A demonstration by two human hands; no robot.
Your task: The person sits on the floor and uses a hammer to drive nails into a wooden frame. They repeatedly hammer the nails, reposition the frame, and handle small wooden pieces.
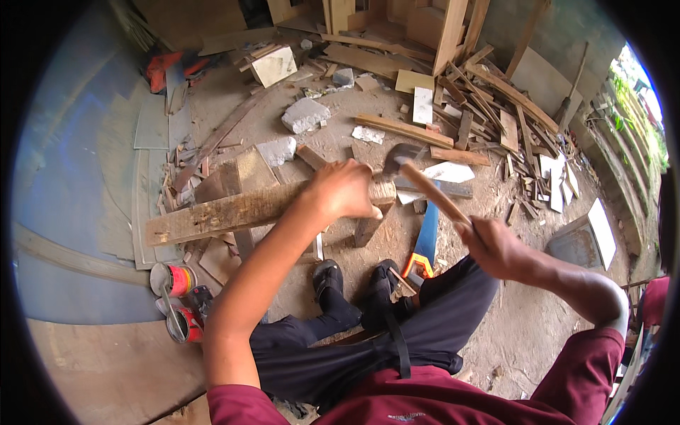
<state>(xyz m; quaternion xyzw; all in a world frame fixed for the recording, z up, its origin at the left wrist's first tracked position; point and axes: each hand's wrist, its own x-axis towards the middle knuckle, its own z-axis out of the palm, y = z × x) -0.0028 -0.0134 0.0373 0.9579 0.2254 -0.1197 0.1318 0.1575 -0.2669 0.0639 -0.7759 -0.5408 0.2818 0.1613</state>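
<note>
A rough wooden beam [227, 212] lies across a low wooden support in front of me. Near its right end my left hand [345, 188] grips it from above, with the thumb down the near side. My right hand [491, 248] is closed round the wooden handle of a hammer [438, 197]. The dark hammer head, slightly blurred, is at the beam's right end, close to my left fingers. Whether it touches the wood I cannot tell. Anything small under my left fingers is hidden.
A handsaw [427, 237] with a blue blade and orange handle is by my right foot. Two paint cans [172, 280] stand at the left. Scrap wood [482, 113] is heaped at the far right, and a concrete lump [305, 115] lies beyond the beam.
</note>
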